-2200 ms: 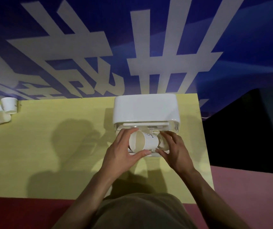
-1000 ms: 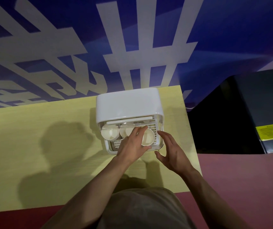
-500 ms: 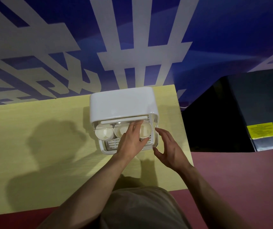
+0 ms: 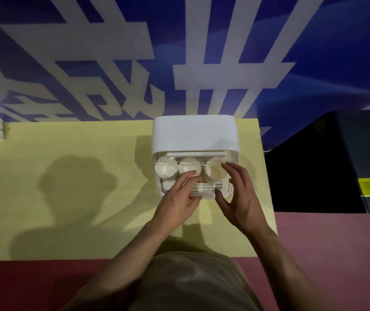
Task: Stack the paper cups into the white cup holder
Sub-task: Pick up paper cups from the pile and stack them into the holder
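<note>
With both my left hand (image 4: 177, 198) and right hand (image 4: 239, 196) spread loose and holding nothing, the rightmost paper cup (image 4: 216, 172) sits tilted in the white cup holder (image 4: 194, 135) just past my right fingertips (image 4: 229, 168), where a careless nudge could topple it.

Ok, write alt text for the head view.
Three paper cups lie in a row inside the white cup holder on a yellow table. The left hand and right hand reach in; the right fingertips touch the rightmost cup.

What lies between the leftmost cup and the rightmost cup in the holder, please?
In the head view, one middle cup sits between the leftmost cup and rightmost cup in the holder.
</note>
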A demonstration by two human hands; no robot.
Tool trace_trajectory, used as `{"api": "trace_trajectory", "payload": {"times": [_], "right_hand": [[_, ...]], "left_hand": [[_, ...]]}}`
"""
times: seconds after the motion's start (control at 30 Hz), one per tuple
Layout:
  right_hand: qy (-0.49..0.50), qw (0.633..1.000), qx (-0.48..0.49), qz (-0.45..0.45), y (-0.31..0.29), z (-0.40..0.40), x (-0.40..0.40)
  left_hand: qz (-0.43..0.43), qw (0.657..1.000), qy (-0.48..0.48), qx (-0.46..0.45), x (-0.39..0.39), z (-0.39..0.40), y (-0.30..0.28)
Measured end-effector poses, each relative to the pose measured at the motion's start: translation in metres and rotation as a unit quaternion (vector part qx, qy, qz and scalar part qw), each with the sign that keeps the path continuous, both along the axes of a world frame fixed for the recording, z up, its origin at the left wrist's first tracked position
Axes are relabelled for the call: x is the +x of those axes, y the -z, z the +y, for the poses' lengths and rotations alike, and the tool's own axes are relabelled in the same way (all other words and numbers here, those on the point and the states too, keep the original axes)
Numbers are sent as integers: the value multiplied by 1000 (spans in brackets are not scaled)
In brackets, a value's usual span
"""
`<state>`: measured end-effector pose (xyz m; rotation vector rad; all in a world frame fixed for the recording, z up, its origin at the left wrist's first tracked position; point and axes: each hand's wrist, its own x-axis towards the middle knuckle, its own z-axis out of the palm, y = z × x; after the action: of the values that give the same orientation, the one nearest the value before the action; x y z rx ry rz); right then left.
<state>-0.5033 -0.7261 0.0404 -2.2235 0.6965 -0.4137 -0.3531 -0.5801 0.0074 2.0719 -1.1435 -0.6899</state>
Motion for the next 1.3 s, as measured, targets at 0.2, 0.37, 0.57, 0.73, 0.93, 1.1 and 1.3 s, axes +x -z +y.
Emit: {"api": "trace_trajectory", "payload": {"times": [0.2, 0.37, 0.57, 0.73, 0.93, 1.1, 1.3], "right_hand": [[-105, 994, 3, -32, -17, 56, 83], [-182, 983, -17, -26, -9, 108, 155], [-207, 977, -41, 8, 1, 189, 251], [-201, 978, -21, 49, 8, 271, 344], [-223, 970, -42, 84, 15, 336, 454], [-220, 970, -37, 95, 23, 363, 532], [-253, 953, -79, 147, 49, 385, 643]], "left_hand": [[13, 993, -116, -23, 45, 105, -20], [2, 980, -200, 12, 98, 195, -26], [-7, 954, -301, 8, 206, 314, -14], [-47, 934, -354, 12, 333, 417, -3], [-95, 898, -430, -10, 496, 511, 6], [-134, 900, -413, 30, 594, 546, 35], [-109, 919, -375, 62, 654, 544, 75]]}}
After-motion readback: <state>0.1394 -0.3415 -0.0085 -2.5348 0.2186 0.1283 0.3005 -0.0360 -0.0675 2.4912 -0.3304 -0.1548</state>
